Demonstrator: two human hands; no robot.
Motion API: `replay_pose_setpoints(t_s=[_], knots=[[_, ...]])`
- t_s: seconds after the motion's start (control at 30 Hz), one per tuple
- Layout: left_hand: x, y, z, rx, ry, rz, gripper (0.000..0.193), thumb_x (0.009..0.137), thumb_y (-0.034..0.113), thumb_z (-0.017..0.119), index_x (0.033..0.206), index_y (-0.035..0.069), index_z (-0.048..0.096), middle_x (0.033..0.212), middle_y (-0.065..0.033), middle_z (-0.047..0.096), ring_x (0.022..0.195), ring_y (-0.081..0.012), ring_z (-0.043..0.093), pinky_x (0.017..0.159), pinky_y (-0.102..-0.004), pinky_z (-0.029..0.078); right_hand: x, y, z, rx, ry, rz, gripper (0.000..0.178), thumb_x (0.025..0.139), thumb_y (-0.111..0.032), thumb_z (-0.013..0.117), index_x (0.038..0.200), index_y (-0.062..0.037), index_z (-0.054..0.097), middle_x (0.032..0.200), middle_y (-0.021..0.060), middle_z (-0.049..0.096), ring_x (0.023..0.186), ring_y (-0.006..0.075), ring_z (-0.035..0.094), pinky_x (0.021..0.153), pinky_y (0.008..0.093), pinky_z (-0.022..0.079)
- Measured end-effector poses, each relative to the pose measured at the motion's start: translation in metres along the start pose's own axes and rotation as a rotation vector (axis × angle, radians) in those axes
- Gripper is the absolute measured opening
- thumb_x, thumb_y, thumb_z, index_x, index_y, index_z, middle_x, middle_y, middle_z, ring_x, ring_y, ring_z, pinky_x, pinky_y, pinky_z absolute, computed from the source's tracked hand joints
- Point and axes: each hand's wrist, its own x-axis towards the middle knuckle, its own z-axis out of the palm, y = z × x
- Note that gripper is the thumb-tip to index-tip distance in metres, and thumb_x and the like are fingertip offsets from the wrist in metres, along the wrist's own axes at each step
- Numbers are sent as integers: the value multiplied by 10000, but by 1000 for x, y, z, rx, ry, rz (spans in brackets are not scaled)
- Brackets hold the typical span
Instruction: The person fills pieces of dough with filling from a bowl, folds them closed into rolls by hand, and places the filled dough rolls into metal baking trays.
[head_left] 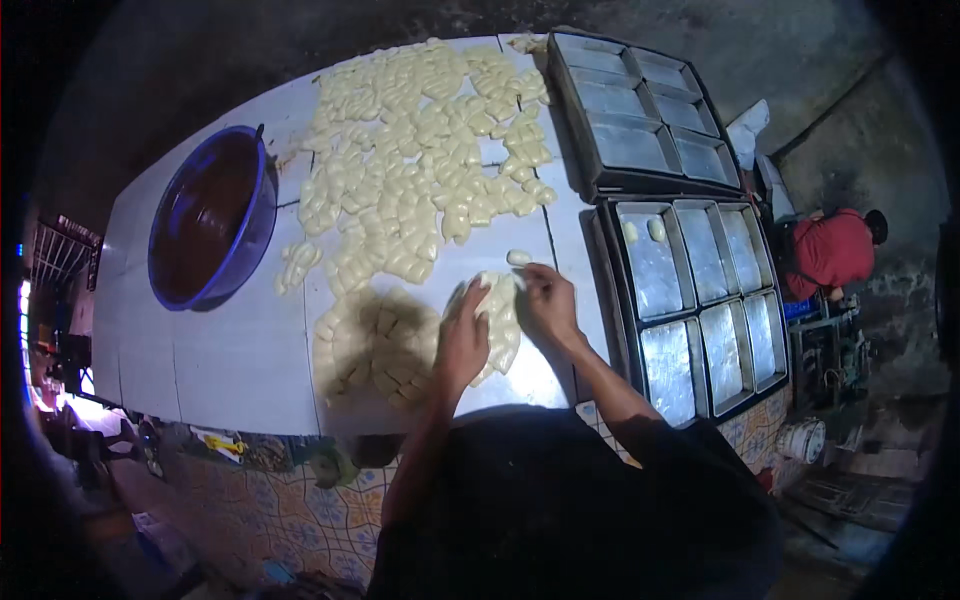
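Observation:
Pale dough pieces [502, 335] lie in a small cluster on the white tiled table, between my two hands. My left hand [465, 335] rests along the left edge of this cluster, its fingers stretched out and touching the dough. On the right side of the cluster, my right hand [550, 305] has its fingers curled together; whatever they hold, if anything, is hidden. One single dough piece [518, 258] sits apart, just beyond the right fingertips. A wide spread of dough pieces [400, 150] covers the table's middle and far part, with shaded pieces [385, 345] left of my left hand.
A large purple-rimmed basin [262, 200] stands at the left. Grouped metal baking pans [655, 285] lie at the right, one compartment holding two dough pieces [656, 230]. Behind them is another pan set [630, 145]. A person in a red top [838, 250] is bent over farther right.

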Motion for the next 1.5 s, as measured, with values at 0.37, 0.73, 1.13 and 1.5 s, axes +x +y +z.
replay_pose_setpoints(t_s=[0.37,0.73,1.13,1.5], knots=[[11,-4,48,498,-163,-98,662,892,154,489,1474,11,207,1507,-131,311,1412,-279,254,1129,-518,166,-18,-8,-43,185,193,-90,140,840,-99,668,907,0,594,800,53,615,675,102,559,584,269,472],[9,61,-30,-1117,-28,-503,559,951,298,584,1356,-54,427,1127,-129,627,1066,-158,581,882,-278,474,-61,-127,-91,-478,65,-758,484,782,-15,642,1251,-30,523,1344,197,404,1029,314,571,880,378,491],[-27,46,-116,-1648,315,-298,438,996,132,434,1418,38,367,1326,-110,492,1113,-130,514,882,-273,443,-62,-133,77,-125,-349,-720,407,806,38,657,1205,-14,590,1084,117,576,927,198,599,739,265,506],[-60,-33,-129,-917,558,-452,123,778,-7,683,898,8,661,847,-30,625,793,-97,595,702,-222,459,-42,-167,146,16,-591,-667,413,856,-341,599,1200,-116,643,1370,170,420,1234,316,357,1028,426,305]])
